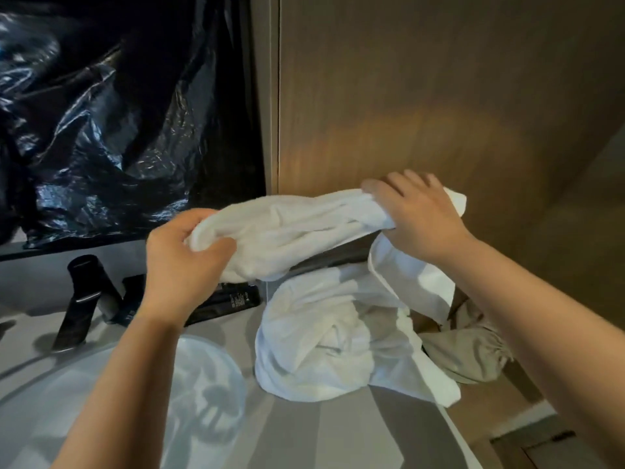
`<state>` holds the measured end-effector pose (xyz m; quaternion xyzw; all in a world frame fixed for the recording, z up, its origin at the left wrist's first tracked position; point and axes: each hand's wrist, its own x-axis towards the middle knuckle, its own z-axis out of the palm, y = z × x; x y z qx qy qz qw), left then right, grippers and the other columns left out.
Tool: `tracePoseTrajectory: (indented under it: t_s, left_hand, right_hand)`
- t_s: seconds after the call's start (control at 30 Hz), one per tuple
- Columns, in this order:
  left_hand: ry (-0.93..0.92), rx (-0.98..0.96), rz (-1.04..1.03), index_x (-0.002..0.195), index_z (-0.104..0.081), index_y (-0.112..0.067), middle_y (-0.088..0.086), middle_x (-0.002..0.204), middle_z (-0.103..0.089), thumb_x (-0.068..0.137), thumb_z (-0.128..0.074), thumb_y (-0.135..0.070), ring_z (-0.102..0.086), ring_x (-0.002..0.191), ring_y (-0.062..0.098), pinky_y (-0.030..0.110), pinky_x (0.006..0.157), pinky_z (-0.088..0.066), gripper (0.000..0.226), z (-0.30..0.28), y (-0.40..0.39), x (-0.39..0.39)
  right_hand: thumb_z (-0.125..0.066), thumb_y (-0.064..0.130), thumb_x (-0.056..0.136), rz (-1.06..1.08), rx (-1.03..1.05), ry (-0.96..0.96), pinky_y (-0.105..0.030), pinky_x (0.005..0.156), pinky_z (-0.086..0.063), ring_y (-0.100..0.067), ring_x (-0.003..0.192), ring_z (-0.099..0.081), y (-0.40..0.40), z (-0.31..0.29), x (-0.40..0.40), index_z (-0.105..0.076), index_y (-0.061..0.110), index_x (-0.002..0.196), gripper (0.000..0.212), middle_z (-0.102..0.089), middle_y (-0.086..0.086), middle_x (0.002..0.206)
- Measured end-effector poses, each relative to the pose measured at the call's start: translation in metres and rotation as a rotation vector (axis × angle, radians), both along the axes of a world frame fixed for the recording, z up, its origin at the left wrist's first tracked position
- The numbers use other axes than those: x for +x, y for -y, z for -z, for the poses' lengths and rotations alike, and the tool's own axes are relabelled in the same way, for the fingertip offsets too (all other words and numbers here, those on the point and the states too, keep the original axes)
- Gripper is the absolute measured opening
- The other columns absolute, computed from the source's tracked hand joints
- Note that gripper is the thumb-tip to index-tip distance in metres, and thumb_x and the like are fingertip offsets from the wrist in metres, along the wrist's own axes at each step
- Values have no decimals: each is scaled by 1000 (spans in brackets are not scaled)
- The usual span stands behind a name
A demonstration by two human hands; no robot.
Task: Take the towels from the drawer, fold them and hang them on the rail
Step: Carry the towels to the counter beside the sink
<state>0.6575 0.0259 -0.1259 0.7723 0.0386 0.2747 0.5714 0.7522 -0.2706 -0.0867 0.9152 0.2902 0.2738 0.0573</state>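
Note:
A white towel [297, 228] is stretched between my two hands above the grey counter [304, 431], bunched lengthwise. My left hand [179, 262] grips its left end, fingers curled round the cloth. My right hand [416, 214] grips the right end, close to the wooden wall panel [439, 96]. Below lies a heap of more white towels [324, 336] on the counter's right side, one part hanging from the held towel's right end. No drawer or rail is in view.
A black faucet [81, 299] stands at the left beside a round white basin [203, 377]. A dark flat box [233, 299] lies behind my left wrist. A beige drawstring bag [470, 353] sits right of the heap. Black plastic sheeting [118, 106] covers the upper left.

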Motion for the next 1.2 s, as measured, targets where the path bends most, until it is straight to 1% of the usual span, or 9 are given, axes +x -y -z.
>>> tracePoseTrajectory:
  t_s: [0.13, 0.27, 0.33, 0.4, 0.53, 0.83, 0.97, 1.1, 1.2]
  left_hand:
    - [-27, 590, 81, 105, -69, -24, -8, 109, -66, 64, -55, -20, -56, 101, 19, 34, 81, -47, 43, -1, 31, 9]
    - [-131, 1059, 168, 141, -48, -22, -1, 125, -62, 65, -52, -37, -52, 111, 28, 41, 90, -41, 78, 35, 67, 22]
    - [-302, 1201, 339, 155, -25, -25, 1, 152, -41, 75, -40, -44, -37, 130, 27, 41, 104, -32, 83, 76, 81, 25]
    - [-385, 1291, 395, 158, -10, -25, 2, 164, -16, 81, -30, -43, -20, 145, 30, 45, 118, -18, 82, 117, 84, 20]
    - [-198, 1185, 354, 147, -47, -15, 9, 150, -47, 74, -45, -33, -46, 131, 35, 48, 111, -28, 75, 154, 71, 21]
    - [-204, 1132, 332, 149, -42, -17, 8, 152, -43, 81, -44, -32, -38, 137, 33, 49, 116, -25, 70, 151, 73, 15]
    - [-244, 971, 256, 143, -51, -14, 9, 150, -46, 71, -60, -10, -40, 139, 36, 55, 114, -32, 73, 131, 93, 3]
    - [-269, 792, 151, 142, -50, -4, 17, 151, -42, 74, -61, 3, -34, 144, 37, 54, 119, -24, 69, 115, 117, -7]
    - [-315, 733, 104, 152, -35, -12, 8, 162, -23, 87, -54, -5, -11, 152, 25, 33, 121, 5, 67, 108, 140, -16]
  right_hand:
    - [-69, 7, 73, 46, 153, -176, -44, 81, -42, -36, 109, -50, -4, 26, 9, -51, 16, 136, 66, -56, -10, 119]
    - [-67, 30, 86, 60, 141, -637, -44, 100, -39, -31, 128, -41, 5, 107, 4, -31, 24, 150, 73, -43, -7, 142]
    - [-60, 35, 89, 97, 193, -821, -43, 108, -34, -28, 136, -34, 12, 152, -12, -20, 24, 153, 77, -34, -6, 150]
    - [-55, 41, 87, 115, 273, -793, -41, 113, -29, -26, 138, -31, 15, 187, -23, -18, 20, 154, 79, -31, -5, 152]
    - [-52, 46, 83, 106, 233, -679, -40, 117, -21, -25, 142, -26, 10, 213, -13, -19, 17, 153, 83, -28, -5, 154]
    - [-57, 44, 86, 69, 218, -746, -41, 119, -15, -21, 146, -16, 15, 204, -8, -13, 19, 154, 85, -20, -2, 158]
    - [-59, 43, 85, 10, 261, -759, -38, 118, -17, -21, 145, -17, 26, 184, -17, -14, 19, 154, 86, -23, 0, 155]
    - [-58, 47, 89, -91, 255, -734, -32, 121, -6, -20, 150, -6, 42, 172, -34, -10, 18, 156, 87, -13, 0, 162]
    - [-58, 48, 91, -130, 227, -756, -26, 119, 0, -16, 151, 4, 61, 164, -46, -2, 19, 157, 91, -3, 2, 164]
